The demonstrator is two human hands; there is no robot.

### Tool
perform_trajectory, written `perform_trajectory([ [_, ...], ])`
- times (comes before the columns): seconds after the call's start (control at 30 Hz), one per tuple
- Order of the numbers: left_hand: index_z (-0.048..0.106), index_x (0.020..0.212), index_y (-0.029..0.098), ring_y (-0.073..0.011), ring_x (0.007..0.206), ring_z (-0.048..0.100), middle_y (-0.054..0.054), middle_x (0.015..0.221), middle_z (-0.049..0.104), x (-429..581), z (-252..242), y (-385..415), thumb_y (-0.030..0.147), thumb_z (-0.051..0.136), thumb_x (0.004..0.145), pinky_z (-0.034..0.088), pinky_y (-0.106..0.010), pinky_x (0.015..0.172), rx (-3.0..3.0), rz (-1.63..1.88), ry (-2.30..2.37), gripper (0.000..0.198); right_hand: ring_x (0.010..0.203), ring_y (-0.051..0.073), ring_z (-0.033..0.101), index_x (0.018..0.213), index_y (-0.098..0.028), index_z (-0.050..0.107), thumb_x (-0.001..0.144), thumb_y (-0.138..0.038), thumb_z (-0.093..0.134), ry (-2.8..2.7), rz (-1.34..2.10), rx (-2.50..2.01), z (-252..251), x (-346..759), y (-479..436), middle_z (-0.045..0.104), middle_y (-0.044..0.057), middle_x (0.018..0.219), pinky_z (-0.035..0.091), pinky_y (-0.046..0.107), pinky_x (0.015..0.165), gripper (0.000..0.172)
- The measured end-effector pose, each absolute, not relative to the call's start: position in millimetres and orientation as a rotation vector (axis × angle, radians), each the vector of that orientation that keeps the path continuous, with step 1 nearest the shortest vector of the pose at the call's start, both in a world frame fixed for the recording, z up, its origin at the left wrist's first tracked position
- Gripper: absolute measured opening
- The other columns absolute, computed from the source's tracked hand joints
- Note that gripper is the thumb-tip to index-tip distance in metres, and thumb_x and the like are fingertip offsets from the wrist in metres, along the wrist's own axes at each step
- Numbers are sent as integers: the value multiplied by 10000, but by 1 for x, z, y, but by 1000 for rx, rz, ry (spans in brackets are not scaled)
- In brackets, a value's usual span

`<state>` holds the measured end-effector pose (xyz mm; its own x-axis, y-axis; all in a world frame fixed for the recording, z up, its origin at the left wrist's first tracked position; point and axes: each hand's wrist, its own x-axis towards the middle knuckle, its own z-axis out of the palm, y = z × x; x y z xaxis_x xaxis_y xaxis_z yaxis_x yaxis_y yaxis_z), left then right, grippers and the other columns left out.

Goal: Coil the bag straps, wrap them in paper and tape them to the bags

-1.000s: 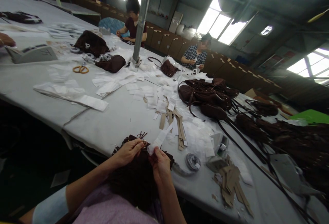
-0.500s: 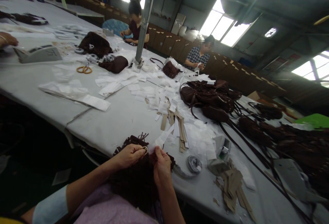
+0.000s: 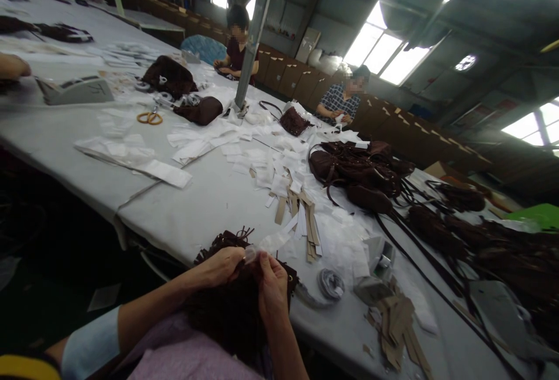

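Observation:
A dark brown fringed bag (image 3: 227, 316) rests on my lap against the table edge, its top partly behind my hands. My left hand (image 3: 222, 266) is closed in a pinch at the bag's metal ring, which the fingers and a thin translucent wrapping strip (image 3: 251, 254) now largely cover. Close beside it, my right hand (image 3: 273, 287) pinches the same strip between thumb and fingers. More white wrapping strip (image 3: 277, 241) lies just past my right fingertips. A roll of clear tape (image 3: 331, 284) sits to the right of my right hand.
White paper pieces (image 3: 279, 159) and beige card strips (image 3: 310, 226) litter the table. Brown bags (image 3: 358, 170) are heaped at right, near tape dispensers (image 3: 379, 252). Orange-handled scissors (image 3: 149, 117) lie left, by another dispenser (image 3: 81, 90). Two people (image 3: 340, 100) work across the table; another person's hand (image 3: 13, 67) shows far left.
The wrapping strip has come across to my left fingertips, over the metal ring that showed bare before. My hands stay close together. The view has shifted slightly.

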<state>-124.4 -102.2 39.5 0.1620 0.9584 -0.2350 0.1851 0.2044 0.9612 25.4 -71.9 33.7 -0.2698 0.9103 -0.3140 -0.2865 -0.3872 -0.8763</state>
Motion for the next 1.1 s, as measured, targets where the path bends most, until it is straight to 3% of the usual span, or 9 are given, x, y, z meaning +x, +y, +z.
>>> perform_trajectory([
  [0.13, 443, 817, 215, -98, 361, 322, 63, 498, 429, -128, 43, -103, 284, 417, 831, 206, -217, 344, 1010, 782, 1288, 75, 632, 123, 571, 820, -153, 725, 758, -419, 714, -1020, 1703, -1116, 26, 29, -68, 681, 9, 708, 452, 232, 614, 274],
  [0.2, 432, 840, 214, -86, 348, 299, 85, 487, 382, -130, 46, -103, 255, 450, 817, 190, -205, 332, 996, 792, 1240, 50, 623, 126, 564, 826, -148, 724, 767, -422, 703, -1058, 1696, -1114, 24, 31, -64, 674, 8, 694, 444, 234, 600, 281],
  [0.3, 434, 905, 200, -70, 376, 339, 89, 545, 400, -134, 48, -104, 325, 457, 869, 240, -179, 356, 1038, 909, 1083, 132, 609, 125, 560, 844, -146, 725, 773, -423, 696, -1061, 1706, -1099, 24, 32, -60, 670, 6, 688, 446, 238, 597, 287],
  [0.43, 449, 1035, 190, -83, 479, 505, 43, 680, 539, -138, 46, -103, 399, 494, 880, 374, -175, 431, 1122, 958, 1009, 263, 624, 121, 568, 842, -151, 720, 790, -413, 684, -1038, 1750, -1038, 29, 33, -57, 677, 10, 718, 454, 229, 605, 270],
  [0.63, 370, 1185, 194, -69, 399, 459, 30, 706, 628, -141, 46, -104, 330, 535, 857, 309, -163, 377, 1125, 979, 1049, 392, 529, 101, 536, 759, -150, 696, 746, -440, 722, -933, 1861, -1047, 42, 33, -52, 655, 3, 637, 442, 214, 525, 292],
  [0.93, 313, 1374, 210, -96, 587, 543, -36, 877, 663, -150, 49, -106, 252, 546, 857, 391, -193, 511, 1028, 898, 829, 569, 579, 131, 584, 776, -132, 702, 776, -475, 679, -1096, 1847, -1077, 44, 37, -45, 697, 44, 695, 465, 242, 579, 343],
  [1.1, 244, 1467, 272, -118, 599, 610, -44, 909, 671, -150, 47, -107, 250, 569, 849, 454, -220, 543, 1020, 906, 819, 698, 548, 143, 560, 757, -149, 692, 809, -525, 611, -1299, 1726, -1095, 46, 39, -45, 670, 22, 651, 434, 247, 524, 389],
])
